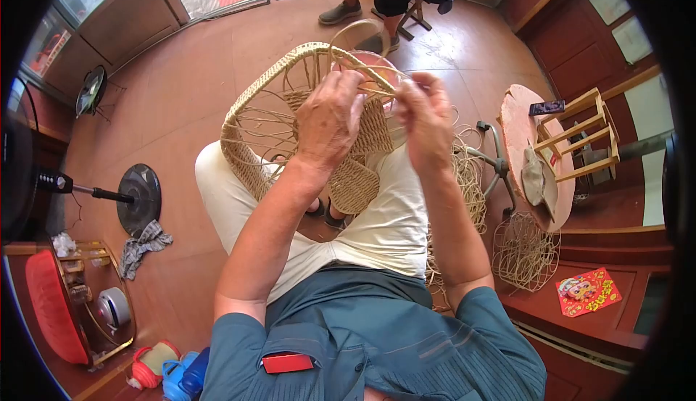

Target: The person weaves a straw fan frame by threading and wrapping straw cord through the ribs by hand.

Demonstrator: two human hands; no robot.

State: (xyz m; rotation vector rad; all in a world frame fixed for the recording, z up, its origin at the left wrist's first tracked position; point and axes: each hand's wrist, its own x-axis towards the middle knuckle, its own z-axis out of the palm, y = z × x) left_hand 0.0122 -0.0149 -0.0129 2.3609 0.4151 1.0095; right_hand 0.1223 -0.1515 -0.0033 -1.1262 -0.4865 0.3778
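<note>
A half-woven basket-like frame of straw-coloured cord rests on my lap, with loose strands strung across its open left part and dense weave at the right. My left hand is at its upper rim, fingers closed on a strand. To the right, my right hand pinches the same cord, slightly blurred. A loop of cord rises above the rim between the hands. Below my left hand hangs a rounded woven flap.
Another person sits on a stool ahead, a shoe showing. Coiled cord hangs by my right leg. A pink round table holds a phone. A fan base and cloth are at left.
</note>
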